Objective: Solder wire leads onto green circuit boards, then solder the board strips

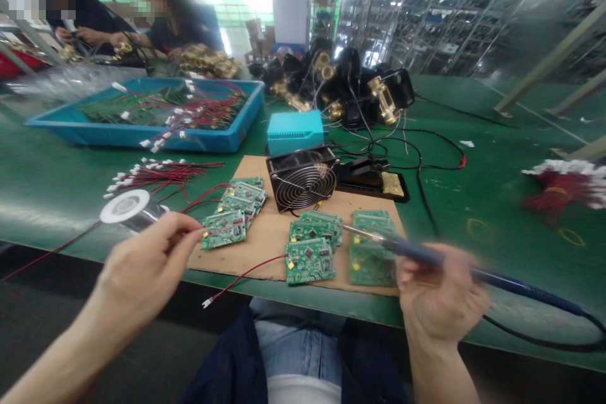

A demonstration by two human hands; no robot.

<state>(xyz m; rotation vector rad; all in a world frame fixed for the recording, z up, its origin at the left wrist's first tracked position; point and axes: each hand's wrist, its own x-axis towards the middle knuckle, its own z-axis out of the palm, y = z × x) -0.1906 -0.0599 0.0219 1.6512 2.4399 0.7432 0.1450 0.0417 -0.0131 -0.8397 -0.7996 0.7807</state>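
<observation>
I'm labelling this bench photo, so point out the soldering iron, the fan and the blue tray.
Soldering iron (416, 251): head view, handle near the metal shaft.
Fan (307, 187): head view, round grille.
Blue tray (213, 141): head view, front wall.

Cardboard (262, 249) bare front-left of fan (305, 186), between board piles; one red lead (255, 265) crosses it. Blue box (294, 130) and heaped metal parts (326, 76) block behind. Far right: open green tabletop (492, 202), beyond black cable (427, 205). Soldering iron (416, 251) bars front-right.

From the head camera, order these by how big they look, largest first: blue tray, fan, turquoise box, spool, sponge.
1. Blue tray
2. Fan
3. Turquoise box and spool, too close to rank
4. Sponge
</observation>
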